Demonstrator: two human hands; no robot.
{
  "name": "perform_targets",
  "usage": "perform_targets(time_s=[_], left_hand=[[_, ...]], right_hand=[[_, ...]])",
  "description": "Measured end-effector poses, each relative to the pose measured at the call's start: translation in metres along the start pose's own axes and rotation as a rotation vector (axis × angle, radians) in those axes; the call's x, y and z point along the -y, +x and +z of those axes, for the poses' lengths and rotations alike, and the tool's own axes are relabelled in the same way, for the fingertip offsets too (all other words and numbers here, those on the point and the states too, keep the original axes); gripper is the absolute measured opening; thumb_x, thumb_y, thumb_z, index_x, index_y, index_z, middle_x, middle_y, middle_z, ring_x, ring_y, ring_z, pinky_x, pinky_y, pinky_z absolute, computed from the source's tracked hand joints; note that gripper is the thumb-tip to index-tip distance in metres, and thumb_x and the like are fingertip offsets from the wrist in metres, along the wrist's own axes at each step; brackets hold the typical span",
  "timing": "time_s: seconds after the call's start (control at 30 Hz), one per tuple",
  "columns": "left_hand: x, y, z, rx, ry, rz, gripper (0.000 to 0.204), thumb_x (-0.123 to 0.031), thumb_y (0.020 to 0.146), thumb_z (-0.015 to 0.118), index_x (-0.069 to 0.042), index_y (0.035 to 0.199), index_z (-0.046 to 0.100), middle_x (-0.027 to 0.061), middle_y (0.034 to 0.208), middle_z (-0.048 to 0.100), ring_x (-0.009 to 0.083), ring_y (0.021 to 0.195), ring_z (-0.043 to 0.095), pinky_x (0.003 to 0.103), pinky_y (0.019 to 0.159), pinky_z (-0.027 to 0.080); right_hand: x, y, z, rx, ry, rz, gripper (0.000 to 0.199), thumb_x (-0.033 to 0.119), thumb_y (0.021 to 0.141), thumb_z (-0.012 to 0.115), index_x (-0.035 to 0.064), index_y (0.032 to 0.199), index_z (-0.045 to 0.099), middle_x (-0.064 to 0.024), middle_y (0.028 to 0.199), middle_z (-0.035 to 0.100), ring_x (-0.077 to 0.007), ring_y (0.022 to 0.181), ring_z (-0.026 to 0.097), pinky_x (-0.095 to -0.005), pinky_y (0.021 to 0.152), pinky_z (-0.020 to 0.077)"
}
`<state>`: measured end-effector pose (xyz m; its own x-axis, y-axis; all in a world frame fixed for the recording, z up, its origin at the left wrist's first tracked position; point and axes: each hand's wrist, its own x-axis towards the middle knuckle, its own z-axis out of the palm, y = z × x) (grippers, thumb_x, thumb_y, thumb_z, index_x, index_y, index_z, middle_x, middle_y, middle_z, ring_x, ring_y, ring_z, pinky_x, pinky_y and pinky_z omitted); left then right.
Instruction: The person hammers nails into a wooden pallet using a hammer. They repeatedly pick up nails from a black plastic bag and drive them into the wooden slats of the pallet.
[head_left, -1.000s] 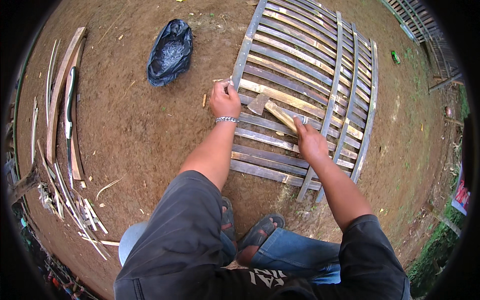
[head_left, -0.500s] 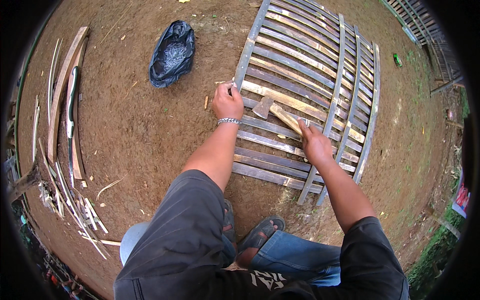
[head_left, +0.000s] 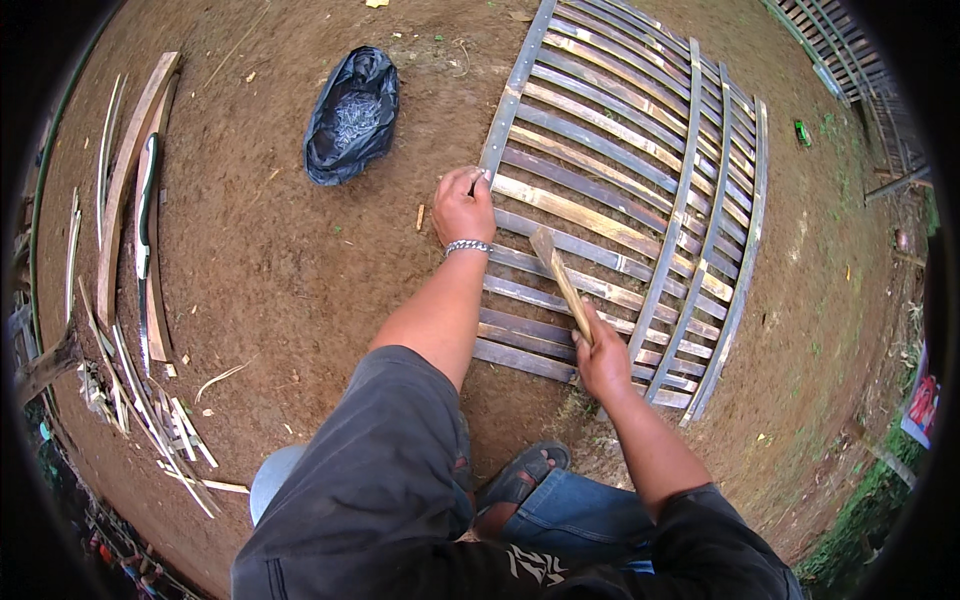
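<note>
A panel of split bamboo slats point(head_left: 590, 219), crossed by several long strips, lies on the ground ahead and to the right. At its left edge, my left hand point(head_left: 464, 207) is closed with the fingertips pinched against the lower end of the dark edge strip point(head_left: 506, 105). What the fingertips hold is too small to make out. My right hand point(head_left: 604, 358) is wrapped round the wooden handle of a hatchet point(head_left: 568, 292). The hatchet's head points away from me, over the slats, apart from my left hand, and appears nearly edge-on.
A black plastic bag point(head_left: 325, 150) with many nails inside stands left of the panel. Further left lie a green-and-white handled saw point(head_left: 148, 200), wooden planks point(head_left: 125, 190) and thin bamboo offcuts point(head_left: 185, 432). A slatted fence point(head_left: 835, 50) stands at the far right.
My right hand has drawn the hatchet back toward me and slightly left, and its head has turned from side-on to nearly edge-on. My left hand stays at the panel's edge.
</note>
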<state>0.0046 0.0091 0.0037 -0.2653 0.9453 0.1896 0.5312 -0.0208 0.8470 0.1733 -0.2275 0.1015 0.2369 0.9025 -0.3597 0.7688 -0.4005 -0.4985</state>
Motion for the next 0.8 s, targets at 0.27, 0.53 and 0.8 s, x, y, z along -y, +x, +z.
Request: perform_targets(time_s=[0.27,0.53,0.8], left_hand=[[-0.001,-0.001,0.0,0.007,0.129,0.067,0.01,-0.015,0.084,0.076,-0.008,0.091,0.078,0.0077,0.102,0.073,0.0286,0.099,0.065,0.038,0.09,0.051],[-0.008,0.001,-0.002,0.037,0.14,0.034,0.008,-0.014,0.085,0.076,-0.008,0.089,0.077,0.0075,0.1,0.072,0.0291,0.098,0.064,0.04,0.088,0.051],[-0.007,0.001,-0.003,0.042,0.129,0.04,0.007,-0.014,0.084,0.076,-0.008,0.088,0.076,0.0064,0.1,0.071,0.029,0.095,0.064,0.04,0.087,0.051]], right_hand=[[0.025,0.005,0.018,0.054,0.165,-0.013,0.06,0.014,0.095,0.066,0.0144,0.151,0.046,-0.0246,0.124,0.065,-0.0447,0.111,0.064,-0.0471,0.095,0.0529],[0.04,0.035,0.008,0.058,0.175,-0.042,0.056,0.014,0.097,0.064,0.0099,0.15,0.046,-0.0268,0.13,0.063,-0.0447,0.119,0.062,-0.0448,0.1,0.0507],[0.067,0.077,0.003,0.062,0.209,-0.106,0.048,0.017,0.102,0.056,0.0102,0.147,0.041,-0.0317,0.121,0.064,-0.0511,0.108,0.064,-0.0533,0.09,0.053]])
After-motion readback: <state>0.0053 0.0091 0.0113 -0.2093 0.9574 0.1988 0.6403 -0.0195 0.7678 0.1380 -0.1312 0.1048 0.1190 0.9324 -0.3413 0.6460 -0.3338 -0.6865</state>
